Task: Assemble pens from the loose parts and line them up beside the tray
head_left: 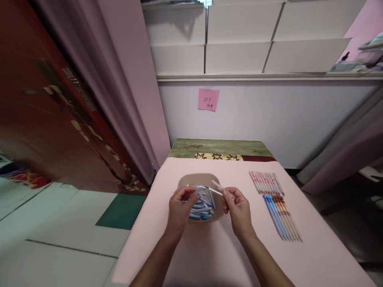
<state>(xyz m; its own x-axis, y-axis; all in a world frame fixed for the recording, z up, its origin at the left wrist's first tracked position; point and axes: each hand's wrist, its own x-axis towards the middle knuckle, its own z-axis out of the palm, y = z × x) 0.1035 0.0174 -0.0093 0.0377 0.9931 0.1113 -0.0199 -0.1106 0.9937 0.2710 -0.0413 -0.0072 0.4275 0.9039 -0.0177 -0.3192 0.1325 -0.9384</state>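
Pen parts (201, 212), mostly blue with some pale or clear pieces: saw jumbled together inside the bin (198, 178), set on the pink cloth (236, 259) straight in front. Saw the hands apart from each other, with a gap between, both over the bin. Found the right hand (239, 209) with thumb and fingers closed on a white rod (215, 191), its dark tip pointing left, and a clear pinkish tube (218, 184) angled just beside it. Found the left hand (178, 207) over the bin's left side, fingers curled and thumb near the fingertips; could not tell whether held something pale there or merely covered pieces behind.

Read "357" in dark handwriting on the pink note (208, 99), stuck to the wall (254, 115); saw smaller characters beneath, too unclear to read for certain. Noticed dark marks on the lock plate (78, 88) of the red-brown door (26, 103), likewise illegible.

To the right of the bin, saw two rows of pens laid side by side: pink and pale pens (266, 183) farther off, then blue pens (275, 218) touching or nearly touching brown-topped pens (287, 219). Could not read their markings, too small.
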